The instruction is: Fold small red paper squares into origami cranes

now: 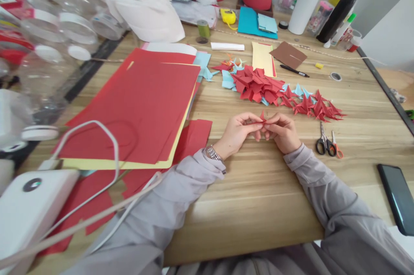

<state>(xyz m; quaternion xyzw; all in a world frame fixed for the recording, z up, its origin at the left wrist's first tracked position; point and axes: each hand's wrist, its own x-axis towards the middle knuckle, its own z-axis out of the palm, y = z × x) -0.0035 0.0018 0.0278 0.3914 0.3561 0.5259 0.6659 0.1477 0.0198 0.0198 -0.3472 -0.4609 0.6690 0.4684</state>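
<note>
Between my two hands is a small folded red paper piece point(263, 118), one point of it sticking up above the fingers. My left hand point(237, 132), with a metal watch at the wrist, pinches it from the left. From the other side my right hand point(282, 130) pinches it too, and the fingertips nearly meet. Just beyond the hands lies a pile of folded red paper pieces point(255, 85), with some light blue ones among them. A row of pointed red paper cranes point(318, 107) stretches off to the right of the pile.
Stacked red paper sheets point(139, 102) cover the table's left side. Black scissors point(324, 145) and orange-handled scissors point(337, 148) lie right of my hands, with a phone point(397, 197) farther right. A white power bank point(35, 214) with cables occupies the near left. Clear plastic jars point(45, 76) crowd the left edge.
</note>
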